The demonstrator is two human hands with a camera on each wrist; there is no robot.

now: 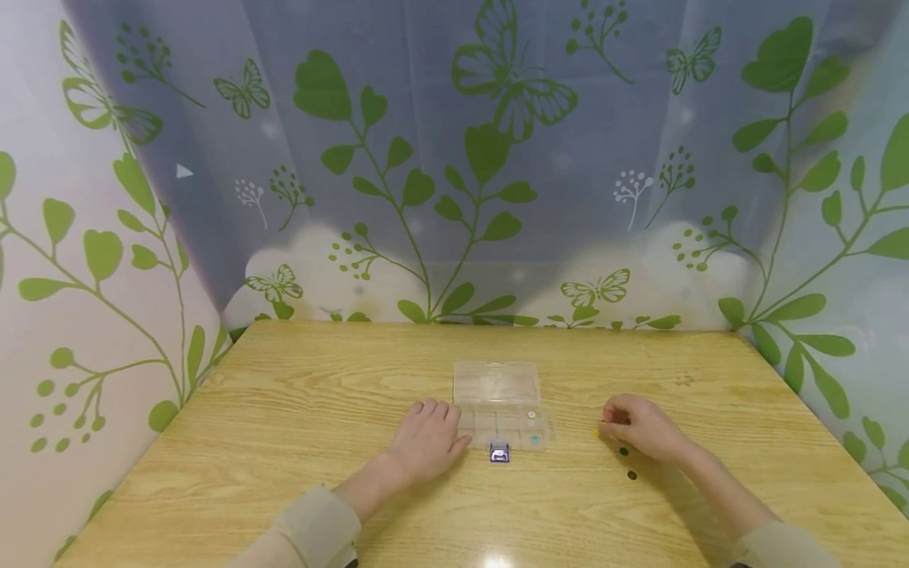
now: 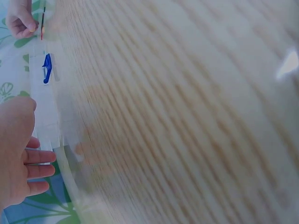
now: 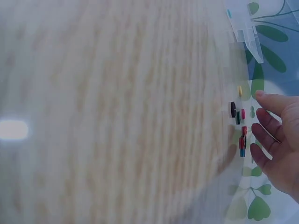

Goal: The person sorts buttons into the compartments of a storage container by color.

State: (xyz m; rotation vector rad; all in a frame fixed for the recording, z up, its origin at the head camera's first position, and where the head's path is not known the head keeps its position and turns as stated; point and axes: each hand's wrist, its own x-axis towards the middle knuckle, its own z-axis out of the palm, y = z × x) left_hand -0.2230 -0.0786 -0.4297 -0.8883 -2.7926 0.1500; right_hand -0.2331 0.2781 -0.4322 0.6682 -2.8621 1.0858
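Observation:
A clear plastic compartment box (image 1: 483, 430) lies on the table, its lid (image 1: 495, 382) folded back. Inside, toward the right, are a white button-like disc (image 1: 531, 414) and a blue piece (image 1: 535, 439). A small blue-purple clasp piece (image 1: 500, 453) is at its front edge. My left hand (image 1: 428, 439) rests at the box's left side, fingers extended in the left wrist view. To the right, my right hand (image 1: 648, 427) is low beside several small coloured discs, with a black disc (image 3: 233, 109) and a yellow disc (image 3: 240, 91) among them. Thumb and loosely bent fingers are apart, nothing visible between them.
A dark green disc (image 1: 623, 451) and a brown disc (image 1: 632, 475) lie on the wood-grain table (image 1: 319, 379) near my right wrist. Behind the table hangs a curtain (image 1: 398, 237) with green leaves and butterflies, with similar cloth on both sides.

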